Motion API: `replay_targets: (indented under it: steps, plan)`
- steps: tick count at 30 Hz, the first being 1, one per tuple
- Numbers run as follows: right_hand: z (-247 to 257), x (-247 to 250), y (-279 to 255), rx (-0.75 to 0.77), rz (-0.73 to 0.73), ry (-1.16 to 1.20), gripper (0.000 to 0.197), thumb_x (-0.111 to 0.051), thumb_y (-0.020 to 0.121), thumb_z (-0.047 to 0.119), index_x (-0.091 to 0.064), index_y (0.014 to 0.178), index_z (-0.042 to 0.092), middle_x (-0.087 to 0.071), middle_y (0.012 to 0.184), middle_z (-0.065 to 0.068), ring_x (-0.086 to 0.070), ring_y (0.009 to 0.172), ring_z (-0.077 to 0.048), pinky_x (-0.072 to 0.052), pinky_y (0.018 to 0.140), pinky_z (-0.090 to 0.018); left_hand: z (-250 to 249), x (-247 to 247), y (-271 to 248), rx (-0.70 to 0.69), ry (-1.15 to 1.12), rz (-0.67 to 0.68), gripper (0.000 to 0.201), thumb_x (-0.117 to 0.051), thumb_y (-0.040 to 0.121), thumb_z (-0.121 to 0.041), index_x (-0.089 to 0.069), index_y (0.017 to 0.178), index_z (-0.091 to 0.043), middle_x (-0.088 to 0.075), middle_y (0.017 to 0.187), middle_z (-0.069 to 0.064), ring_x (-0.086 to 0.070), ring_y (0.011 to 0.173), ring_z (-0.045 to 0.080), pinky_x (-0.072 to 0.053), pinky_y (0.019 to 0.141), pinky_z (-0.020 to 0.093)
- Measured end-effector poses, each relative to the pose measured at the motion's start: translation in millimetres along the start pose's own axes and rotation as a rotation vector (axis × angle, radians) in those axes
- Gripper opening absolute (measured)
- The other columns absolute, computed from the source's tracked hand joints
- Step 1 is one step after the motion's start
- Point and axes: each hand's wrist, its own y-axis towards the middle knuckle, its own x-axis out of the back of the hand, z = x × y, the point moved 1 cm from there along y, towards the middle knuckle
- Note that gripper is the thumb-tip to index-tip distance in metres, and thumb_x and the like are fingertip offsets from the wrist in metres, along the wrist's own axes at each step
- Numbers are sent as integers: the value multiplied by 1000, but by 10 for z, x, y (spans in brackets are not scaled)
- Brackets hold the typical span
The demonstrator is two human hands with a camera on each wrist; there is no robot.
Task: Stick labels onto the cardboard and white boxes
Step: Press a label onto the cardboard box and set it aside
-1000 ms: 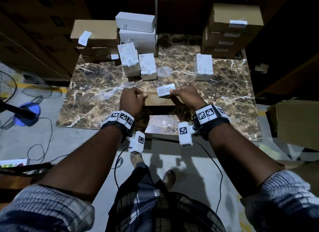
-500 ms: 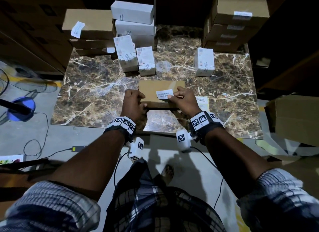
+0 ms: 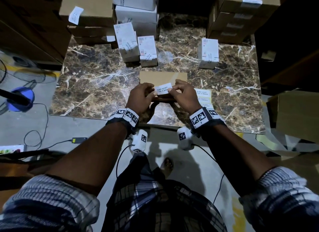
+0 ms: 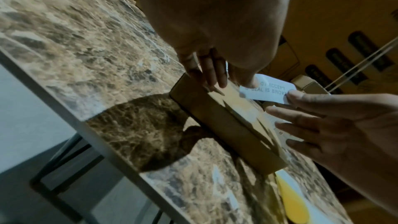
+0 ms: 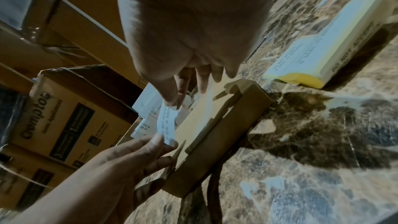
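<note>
Fingers (image 3: 170,89) of both your hands pinch the label (image 3: 163,89) by its ends above the box (image 3: 162,77) on the tabletop (image 3: 96,86) from overhead, your left wrist shows the thumb (image 4: 251,81) on its end, your right wrist shows it held clear of the box.

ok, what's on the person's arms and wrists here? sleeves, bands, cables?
Both forearms are bare, with striped grey-white sleeves rolled up near the elbows. Each wrist wears a dark band carrying white squares with black fiducial markers: left band, right band. A white camera pod with its own markers hangs under each wrist, trailing a thin black cable.
</note>
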Motion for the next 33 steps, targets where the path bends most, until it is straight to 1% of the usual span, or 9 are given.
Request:
replay_targets:
  steps: [4,6,9,11,15,21,24,27,33]
  plan:
    - [-6,-48,-28,-1,13,9,14,-73,88,31,-76,84,18,-62,134,-6,-55,125,-18,-42,108,-41,-72,-37,-1,120,-150,25,12,-68,90,-22,-66,102,-19,-68,96,0,-66,85,14,-52,67,17]
    - [-14,-35,-64,-29,10,24,16,-71,89,30,-75,80,18,-69,121,-5,-63,114,-18,-48,102,-40,-61,-44,-19,159,-227,34,4,-68,90,-22,-65,89,-23,-70,88,5,-70,75,22,-56,60,27]
    - [-19,9,-135,-34,15,-11,22,-67,93,29,-77,83,11,-75,96,-3,-69,90,-18,-56,84,-36,-24,-45,-58,141,-212,72,5,-69,87,-26,-66,84,-27,-70,80,3,-70,71,23,-59,64,38]
    - [-47,29,-164,-15,-5,-45,22,-67,92,29,-78,89,9,-75,89,-5,-69,84,-19,-55,77,-32,-12,-40,-82,110,-174,97,2,-70,86,-26,-68,84,-26,-67,75,-2,-68,69,16,-56,65,32]
    - [-102,41,-182,-11,10,-53,23,-74,87,26,-76,104,10,-74,93,-4,-68,86,-16,-54,79,-29,-36,-22,-129,56,-65,116,3,-69,87,-22,-70,85,-23,-67,75,-5,-61,69,8,-45,64,20]
    - [-79,13,-179,92,28,-212,14,-71,88,22,-79,88,10,-73,80,-4,-58,63,-6,-40,57,-18,-88,-31,-109,18,60,126,7,-67,88,-24,-73,85,-23,-73,79,-3,-65,73,8,-49,69,20]
    - [-57,-10,-133,125,26,-294,18,-69,90,23,-80,84,10,-75,78,-5,-57,62,-8,-40,62,-20,-67,-45,-74,46,120,90,8,-69,87,-25,-73,92,-21,-70,80,-5,-62,73,9,-45,66,19]
    - [-50,-7,-88,131,39,-320,16,-70,89,24,-80,88,11,-75,82,-6,-63,73,-16,-46,69,-25,-69,-54,-37,51,184,68,6,-69,87,-26,-70,85,-20,-67,76,-7,-58,69,8,-37,59,16]
    - [-105,8,22,101,23,-267,9,-76,83,21,-79,86,13,-71,74,0,-64,72,-14,-47,70,-24,-96,-83,40,75,196,63,13,-70,85,-26,-69,73,-22,-67,70,-10,-60,67,7,-46,65,22]
